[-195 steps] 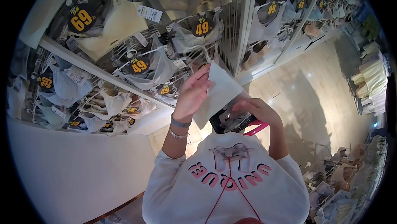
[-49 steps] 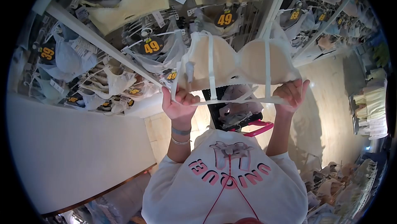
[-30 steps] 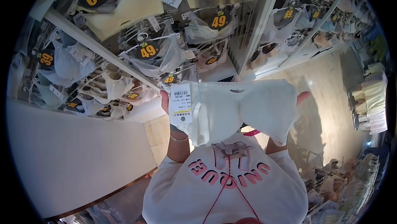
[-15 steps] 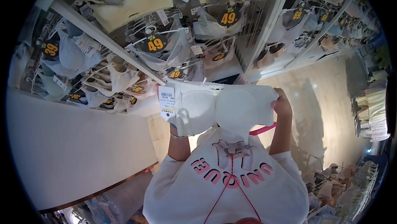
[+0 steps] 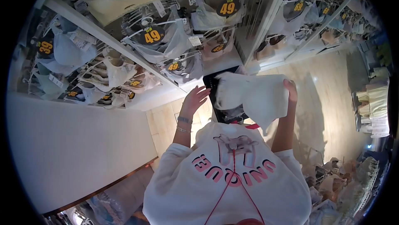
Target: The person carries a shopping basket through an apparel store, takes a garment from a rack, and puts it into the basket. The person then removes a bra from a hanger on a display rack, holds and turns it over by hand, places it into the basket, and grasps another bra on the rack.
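A white bra [image 5: 266, 98] with moulded cups hangs spread out in front of my chest. My right hand [image 5: 291, 89] grips its right end, fingers closed on the fabric. To the left, my left hand [image 5: 196, 99] is apart from the bra, its fingers stretched out with nothing in them. Below the bra lies a dark box-like container [image 5: 213, 100], mostly covered by the fabric. Some grey cloth [image 5: 232, 112] shows inside it, and a pinkish-red strip [image 5: 252, 126] lies near my shirt.
Racks of bras on hangers [image 5: 166, 42] with black-and-orange price signs [image 5: 151, 35] stand ahead. A white panel [image 5: 83, 146] is at my left. More bras hang at the lower right [image 5: 336, 183]. Wooden floor [image 5: 328, 88] shows at the right.
My left hand has let go of the bra's left end and moved away from it. The bra has shifted right in my right hand, and its price tag no longer shows.
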`<action>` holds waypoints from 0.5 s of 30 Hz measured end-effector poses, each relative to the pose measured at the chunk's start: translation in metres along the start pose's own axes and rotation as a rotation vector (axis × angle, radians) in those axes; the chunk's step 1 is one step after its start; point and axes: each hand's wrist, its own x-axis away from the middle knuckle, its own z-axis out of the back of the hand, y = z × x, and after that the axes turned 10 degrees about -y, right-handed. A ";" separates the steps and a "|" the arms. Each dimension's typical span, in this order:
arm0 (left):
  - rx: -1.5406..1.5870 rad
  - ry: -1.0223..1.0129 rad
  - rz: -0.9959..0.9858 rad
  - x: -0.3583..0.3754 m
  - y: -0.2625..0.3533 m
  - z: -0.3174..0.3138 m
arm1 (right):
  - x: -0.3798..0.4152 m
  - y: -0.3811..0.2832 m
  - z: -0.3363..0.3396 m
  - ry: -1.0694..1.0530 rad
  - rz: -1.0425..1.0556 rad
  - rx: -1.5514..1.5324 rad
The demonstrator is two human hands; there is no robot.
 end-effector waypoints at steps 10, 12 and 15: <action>0.456 0.483 -0.243 0.073 -0.062 0.113 | -0.008 0.022 0.014 0.335 -0.109 0.371; 0.446 0.572 -0.250 0.076 -0.067 0.110 | -0.018 0.026 0.018 0.333 -0.109 0.393; 0.414 0.616 -0.245 0.072 -0.076 0.101 | -0.038 0.041 0.038 0.261 -0.111 0.435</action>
